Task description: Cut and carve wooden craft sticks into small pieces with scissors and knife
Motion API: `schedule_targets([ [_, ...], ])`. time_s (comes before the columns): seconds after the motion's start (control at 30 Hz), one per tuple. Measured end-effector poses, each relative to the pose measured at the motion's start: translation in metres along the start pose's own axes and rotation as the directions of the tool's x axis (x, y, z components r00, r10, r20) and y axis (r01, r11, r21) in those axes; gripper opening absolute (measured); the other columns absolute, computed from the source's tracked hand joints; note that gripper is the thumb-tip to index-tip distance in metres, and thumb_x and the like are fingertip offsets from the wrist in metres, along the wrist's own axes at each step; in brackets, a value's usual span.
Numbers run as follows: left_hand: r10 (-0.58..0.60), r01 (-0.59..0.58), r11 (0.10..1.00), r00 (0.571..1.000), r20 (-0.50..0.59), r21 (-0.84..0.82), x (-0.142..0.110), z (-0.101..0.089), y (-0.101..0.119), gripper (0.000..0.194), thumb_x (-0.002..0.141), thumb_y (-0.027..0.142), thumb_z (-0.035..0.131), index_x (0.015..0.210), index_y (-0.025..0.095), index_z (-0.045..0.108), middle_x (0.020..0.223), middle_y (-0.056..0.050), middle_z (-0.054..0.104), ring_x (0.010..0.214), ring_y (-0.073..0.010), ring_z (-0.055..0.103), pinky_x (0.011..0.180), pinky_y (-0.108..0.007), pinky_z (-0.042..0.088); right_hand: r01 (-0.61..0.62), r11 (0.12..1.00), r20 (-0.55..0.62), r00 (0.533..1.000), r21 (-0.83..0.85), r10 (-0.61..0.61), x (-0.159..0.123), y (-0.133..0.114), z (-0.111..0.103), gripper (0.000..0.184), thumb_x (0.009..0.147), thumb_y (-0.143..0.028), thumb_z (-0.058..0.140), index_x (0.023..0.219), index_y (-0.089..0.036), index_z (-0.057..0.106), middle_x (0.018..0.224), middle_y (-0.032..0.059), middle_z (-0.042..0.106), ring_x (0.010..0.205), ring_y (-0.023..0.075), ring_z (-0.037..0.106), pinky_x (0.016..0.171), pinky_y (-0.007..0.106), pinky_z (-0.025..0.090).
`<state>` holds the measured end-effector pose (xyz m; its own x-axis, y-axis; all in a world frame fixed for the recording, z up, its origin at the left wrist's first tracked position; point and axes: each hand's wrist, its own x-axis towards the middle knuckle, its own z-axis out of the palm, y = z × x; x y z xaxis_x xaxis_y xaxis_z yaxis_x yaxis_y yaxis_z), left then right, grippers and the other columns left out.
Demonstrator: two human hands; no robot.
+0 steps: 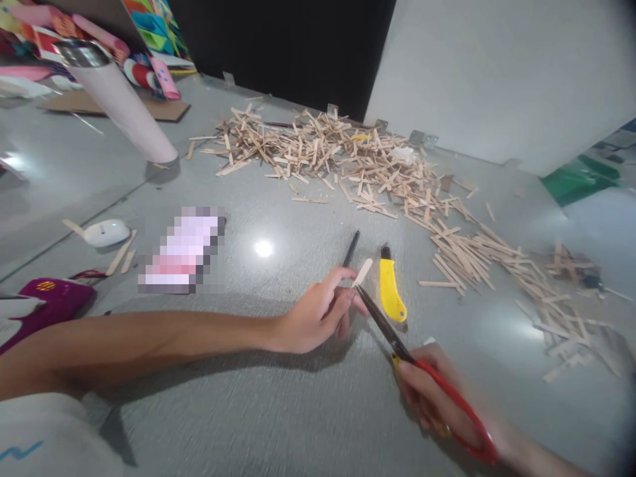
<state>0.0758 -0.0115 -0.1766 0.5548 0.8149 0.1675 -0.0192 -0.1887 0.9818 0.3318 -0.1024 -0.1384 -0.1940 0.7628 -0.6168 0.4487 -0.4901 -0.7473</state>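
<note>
Pinched in the fingers of my left hand is a wooden craft stick, its rounded end sticking out past the fingertips. My right hand is closed around the red handle of a pair of scissors. The blade tips meet the stick close to my left fingertips; whether they touch the wood I cannot make out. A yellow utility knife lies just right of the stick. Beyond my left hand lies a dark pen-like tool, partly hidden by the fingers.
A big heap of craft sticks spreads across the back and down the right side. On the left are a pinkish tumbler, a blurred-out phone, a white computer mouse and a purple object. Cardboard lies behind the tumbler.
</note>
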Motion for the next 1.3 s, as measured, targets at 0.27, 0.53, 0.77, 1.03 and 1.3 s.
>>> schedule_targets([
  [0.27, -0.056, 0.055, 0.991, 0.998, 0.007, 0.120, -0.001, -0.003, 0.003, 0.037, 0.118, 0.051, 0.040, 0.134, 0.018, 0.046, 0.069, 0.003, 0.068, 0.053, -0.0132, 0.063, 0.051, -0.022, 0.043, -0.081, 0.987, 0.091, 0.993, 0.141, 0.069, -0.002, 0.009, 0.002, 0.074, 0.090, -0.094, 0.055, 0.067, -0.023, 0.055, 0.047, -0.0051, 0.049, 0.039, 0.0107, 0.045, 0.043, 0.025, 0.040],
  [0.53, 0.028, -0.037, 0.986, 0.998, 0.060, 0.164, -0.004, 0.000, 0.000, 0.036, 0.120, 0.044, 0.034, 0.145, 0.018, 0.037, 0.071, 0.004, 0.065, 0.055, -0.0142, 0.066, 0.051, -0.021, 0.046, -0.059, 0.964, 0.150, 0.988, 0.261, 0.020, -0.007, 0.000, 0.010, 0.075, 0.090, -0.092, 0.057, 0.061, -0.023, 0.056, 0.043, -0.0050, 0.045, 0.038, 0.0107, 0.041, 0.048, 0.028, 0.053],
  [0.77, 0.005, -0.026, 0.952, 0.998, 0.069, 0.306, -0.006, 0.001, 0.003, 0.042, 0.120, 0.043, 0.031, 0.152, 0.016, 0.030, 0.080, -0.001, 0.071, 0.054, -0.0131, 0.058, 0.052, -0.023, 0.044, -0.094, 0.972, 0.099, 0.992, 0.216, 0.074, -0.011, -0.004, 0.016, 0.079, 0.084, -0.098, 0.056, 0.062, -0.022, 0.056, 0.046, -0.0047, 0.048, 0.039, 0.0107, 0.046, 0.047, 0.027, 0.052],
  [1.03, 0.018, -0.040, 0.925, 0.998, 0.061, 0.377, -0.007, 0.004, 0.002, 0.041, 0.119, 0.042, 0.029, 0.152, 0.017, 0.030, 0.093, -0.006, 0.077, 0.053, -0.0125, 0.054, 0.054, -0.024, 0.042, -0.061, 0.970, 0.115, 0.993, 0.234, 0.035, -0.012, -0.003, 0.022, 0.077, 0.089, -0.093, 0.054, 0.055, -0.024, 0.053, 0.043, -0.0043, 0.044, 0.038, 0.0105, 0.044, 0.046, 0.027, 0.052],
  [1.3, 0.093, -0.110, 0.925, 0.994, 0.063, 0.364, -0.009, 0.005, -0.001, 0.036, 0.119, 0.034, 0.035, 0.152, 0.022, 0.025, 0.128, -0.021, 0.079, 0.056, -0.0107, 0.060, 0.057, -0.025, 0.048, -0.063, 0.982, 0.089, 0.995, 0.177, 0.048, -0.011, -0.007, 0.025, 0.080, 0.086, -0.097, 0.053, 0.053, -0.024, 0.051, 0.041, -0.0039, 0.044, 0.038, 0.0099, 0.045, 0.046, 0.026, 0.050],
])
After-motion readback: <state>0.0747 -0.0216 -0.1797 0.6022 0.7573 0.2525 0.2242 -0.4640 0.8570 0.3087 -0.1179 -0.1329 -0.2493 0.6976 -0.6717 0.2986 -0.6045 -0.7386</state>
